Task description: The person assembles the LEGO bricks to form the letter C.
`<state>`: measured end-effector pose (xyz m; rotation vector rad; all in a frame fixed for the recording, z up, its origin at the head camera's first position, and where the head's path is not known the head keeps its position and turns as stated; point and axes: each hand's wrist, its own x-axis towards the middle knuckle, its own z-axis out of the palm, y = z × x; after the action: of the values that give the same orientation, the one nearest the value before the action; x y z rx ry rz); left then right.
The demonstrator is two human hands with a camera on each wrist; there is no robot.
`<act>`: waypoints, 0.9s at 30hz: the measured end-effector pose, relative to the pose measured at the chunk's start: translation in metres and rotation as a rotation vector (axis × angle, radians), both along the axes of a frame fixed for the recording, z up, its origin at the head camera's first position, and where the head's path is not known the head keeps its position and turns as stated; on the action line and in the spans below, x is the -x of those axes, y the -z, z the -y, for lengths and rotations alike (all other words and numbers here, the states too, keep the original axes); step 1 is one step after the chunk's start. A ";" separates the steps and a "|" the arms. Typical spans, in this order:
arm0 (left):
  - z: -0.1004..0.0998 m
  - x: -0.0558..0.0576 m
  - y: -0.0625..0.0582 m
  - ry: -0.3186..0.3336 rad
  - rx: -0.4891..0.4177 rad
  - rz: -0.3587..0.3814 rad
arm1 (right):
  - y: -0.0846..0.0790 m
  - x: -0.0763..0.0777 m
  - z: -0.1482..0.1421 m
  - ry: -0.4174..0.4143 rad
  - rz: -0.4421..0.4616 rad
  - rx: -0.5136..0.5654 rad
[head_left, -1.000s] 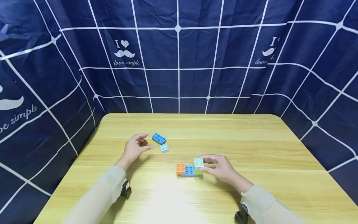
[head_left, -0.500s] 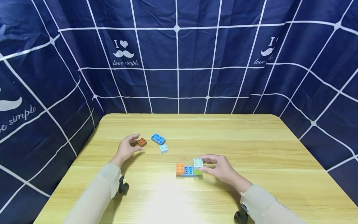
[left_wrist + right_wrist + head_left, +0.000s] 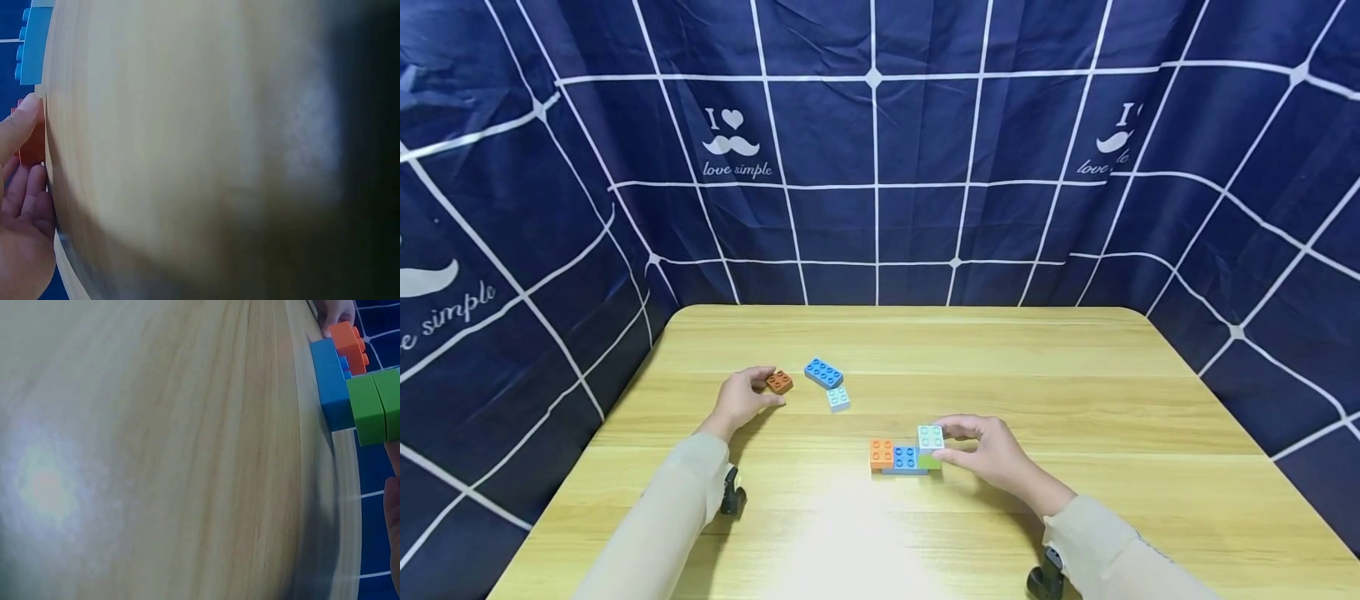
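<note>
My left hand [image 3: 739, 402] has its thumb and index finger around a small reddish-brown toy building brick [image 3: 779, 382] on the table. In the left wrist view the thumb [image 3: 25, 112] overlaps this brick's side, and other fingers lie close below it. My right hand [image 3: 992, 450] pinches a pale four-stud brick [image 3: 930, 437] at the right end of a small brick build. Below it is green [image 3: 367, 409]; a blue brick [image 3: 906, 457] forms the base, and an orange brick [image 3: 882, 454] sits on the left end.
A blue eight-stud brick [image 3: 823, 373] and a pale light-blue brick [image 3: 838, 399] lie close together just right of the brown one. The wooden table [image 3: 1037, 358] has a dark blue grid-patterned curtain [image 3: 917, 217] along its back and sides.
My left hand has drawn back slightly to the left, then its thumb and index finger have narrowed around the brown brick. My right hand stays at the pale brick.
</note>
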<state>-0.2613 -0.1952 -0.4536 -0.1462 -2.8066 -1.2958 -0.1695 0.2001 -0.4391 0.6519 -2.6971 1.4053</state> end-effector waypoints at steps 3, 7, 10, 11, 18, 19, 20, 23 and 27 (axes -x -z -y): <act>-0.001 0.000 0.000 -0.017 0.023 -0.005 | 0.000 0.000 0.000 -0.001 -0.009 -0.003; -0.002 -0.002 0.001 -0.024 0.034 -0.002 | 0.001 0.001 0.000 -0.008 -0.025 -0.009; -0.001 -0.003 0.001 -0.012 0.028 -0.002 | 0.002 0.001 0.000 -0.011 -0.029 -0.011; -0.001 -0.003 0.001 -0.007 0.022 -0.003 | 0.002 0.001 0.000 -0.011 -0.028 -0.011; -0.005 -0.002 -0.001 0.034 -0.061 -0.039 | 0.001 0.000 0.000 0.005 0.003 -0.010; -0.007 -0.002 -0.002 0.043 -0.086 -0.050 | 0.001 0.000 0.000 0.005 0.008 -0.008; -0.009 -0.003 -0.003 0.054 -0.110 -0.058 | 0.001 0.000 0.000 0.004 0.012 -0.006; -0.017 -0.004 -0.007 0.081 -0.169 -0.084 | 0.001 0.000 0.000 0.000 0.011 -0.002; -0.032 -0.009 -0.013 0.125 -0.185 -0.117 | 0.000 0.000 -0.001 -0.001 0.004 -0.005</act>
<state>-0.2524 -0.1635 -0.4403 -0.3815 -2.6012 -1.5119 -0.1694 0.2007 -0.4395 0.6511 -2.7039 1.4023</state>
